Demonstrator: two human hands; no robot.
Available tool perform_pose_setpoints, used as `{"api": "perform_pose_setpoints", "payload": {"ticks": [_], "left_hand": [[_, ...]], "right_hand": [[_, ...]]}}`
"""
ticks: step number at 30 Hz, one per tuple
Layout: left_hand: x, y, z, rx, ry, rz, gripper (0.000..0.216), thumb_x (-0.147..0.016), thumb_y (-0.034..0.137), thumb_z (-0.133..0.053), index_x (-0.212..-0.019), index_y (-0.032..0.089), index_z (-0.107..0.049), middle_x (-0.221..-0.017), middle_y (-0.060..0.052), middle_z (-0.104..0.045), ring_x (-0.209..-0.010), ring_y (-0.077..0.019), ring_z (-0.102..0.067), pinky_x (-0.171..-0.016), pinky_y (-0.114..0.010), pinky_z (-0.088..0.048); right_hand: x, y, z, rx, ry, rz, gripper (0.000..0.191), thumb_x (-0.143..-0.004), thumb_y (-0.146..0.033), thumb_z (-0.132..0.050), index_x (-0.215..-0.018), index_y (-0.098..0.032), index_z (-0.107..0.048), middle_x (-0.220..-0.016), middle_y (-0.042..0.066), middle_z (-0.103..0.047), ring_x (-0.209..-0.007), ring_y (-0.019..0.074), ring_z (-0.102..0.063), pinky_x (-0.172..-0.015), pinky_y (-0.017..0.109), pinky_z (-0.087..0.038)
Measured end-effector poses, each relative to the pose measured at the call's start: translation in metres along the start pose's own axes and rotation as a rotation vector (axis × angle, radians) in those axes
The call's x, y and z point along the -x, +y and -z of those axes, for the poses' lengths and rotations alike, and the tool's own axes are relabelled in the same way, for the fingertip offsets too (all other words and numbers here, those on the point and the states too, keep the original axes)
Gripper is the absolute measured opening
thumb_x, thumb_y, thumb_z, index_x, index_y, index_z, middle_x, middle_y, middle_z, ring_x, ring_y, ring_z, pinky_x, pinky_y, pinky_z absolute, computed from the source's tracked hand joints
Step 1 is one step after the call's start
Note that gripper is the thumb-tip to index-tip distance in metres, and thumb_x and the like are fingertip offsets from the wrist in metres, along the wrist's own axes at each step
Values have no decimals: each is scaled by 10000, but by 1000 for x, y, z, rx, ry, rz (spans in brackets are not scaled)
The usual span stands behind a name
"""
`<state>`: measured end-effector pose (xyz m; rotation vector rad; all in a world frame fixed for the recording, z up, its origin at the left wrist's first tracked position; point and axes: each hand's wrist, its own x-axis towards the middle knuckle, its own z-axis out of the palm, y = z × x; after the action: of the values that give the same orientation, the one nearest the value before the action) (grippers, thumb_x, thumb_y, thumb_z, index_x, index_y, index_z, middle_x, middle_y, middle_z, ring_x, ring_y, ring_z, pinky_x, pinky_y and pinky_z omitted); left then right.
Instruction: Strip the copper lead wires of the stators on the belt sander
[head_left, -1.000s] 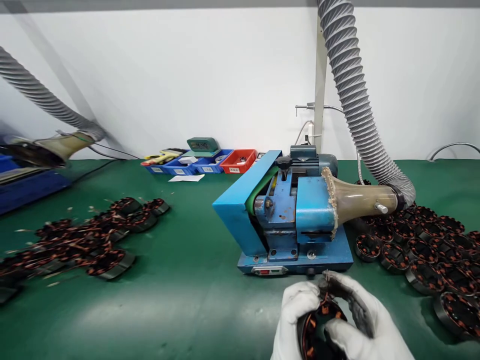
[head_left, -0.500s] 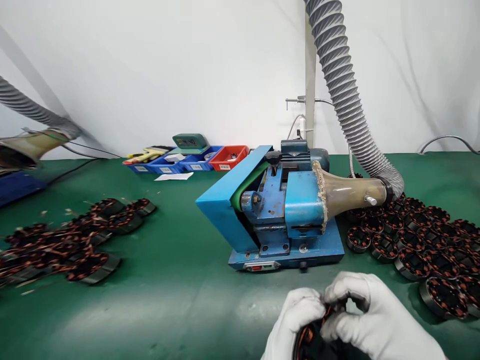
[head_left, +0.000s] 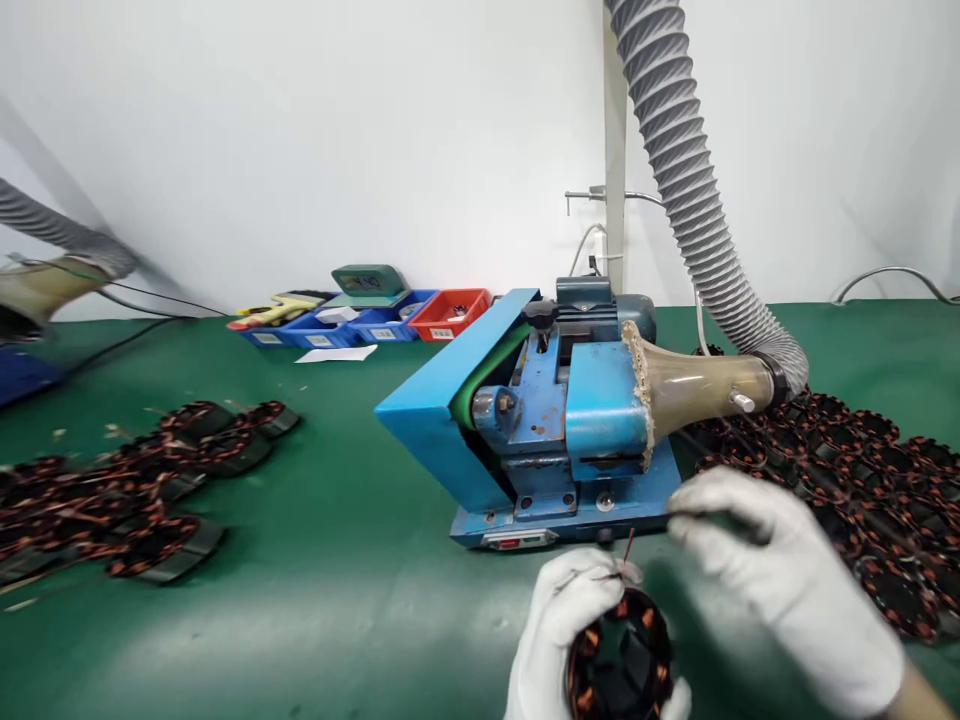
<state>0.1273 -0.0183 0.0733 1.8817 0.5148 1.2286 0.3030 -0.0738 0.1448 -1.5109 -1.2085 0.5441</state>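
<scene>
My left hand (head_left: 559, 630), in a white glove, holds a motor stator (head_left: 576, 690) by its side near the lower edge of the view. The stator is a dark ring with copper windings, its open centre facing me. A thin reddish wire end (head_left: 629, 545) sticks up from its top, by my left fingertips. To the upper right of it, apart from the stator, is my white-gloved right hand (head_left: 772, 580). Its thumb and forefinger are pinched together; whatever may be between them cannot be made out.
A blue belt sander (head_left: 536, 400) stands ahead, with a grey suction hose (head_left: 675, 150) joined to its funnel. Many stators (head_left: 892, 520) crowd the right side; more, with loose wire ends, lie left (head_left: 157, 500). Blue bins and a red bin (head_left: 450, 312) line the wall.
My right hand has drawn away from the stator, up and to the right. The stator has risen in view in my left hand, and its wire end now shows.
</scene>
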Motion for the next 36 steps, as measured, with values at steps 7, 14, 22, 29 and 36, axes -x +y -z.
{"api": "perform_pose_setpoints", "payload": {"ticks": [7,14,22,29,36], "left_hand": [[-4,-43,-40,-3,398,283,390,-731,255,-661,-1106,276,-558,-1111,-69,-544,-1054,-260,-570,-957,-458,-460],[-33,-59,-35,152,260,407,498,-616,211,-754,-1083,204,-579,-1134,-116,-581,-1082,-283,-590,-975,-472,-460],[-55,-27,-36,263,304,572,466,-507,157,-740,-931,189,-549,-1004,-105,-619,-962,-268,-643,-905,-428,-512],[-10,-41,-25,180,303,448,392,-608,204,-765,-974,251,-632,-1013,-54,-653,-950,-255,-661,-849,-389,-549],[-40,-45,-38,213,347,460,477,-556,191,-764,-998,243,-592,-1022,-53,-650,-971,-261,-662,-878,-402,-541]], "right_hand": [[12,45,-94,-212,156,-221,278,-806,-301,-578,-1028,-202,-713,-1074,96,-741,-1012,261,-676,-915,375,-518],[-21,33,-86,-231,201,-265,262,-850,-319,-544,-949,-163,-729,-976,108,-766,-914,270,-702,-855,405,-539],[-25,27,-83,-230,167,-322,257,-848,-344,-543,-858,-165,-728,-877,106,-767,-877,270,-705,-820,384,-551],[9,34,-91,-224,193,-322,280,-830,-365,-568,-975,-201,-743,-1001,103,-760,-925,269,-704,-840,381,-558],[-18,29,-90,-290,193,-330,279,-846,-359,-561,-943,-171,-743,-954,108,-764,-879,262,-706,-818,373,-557]]}}
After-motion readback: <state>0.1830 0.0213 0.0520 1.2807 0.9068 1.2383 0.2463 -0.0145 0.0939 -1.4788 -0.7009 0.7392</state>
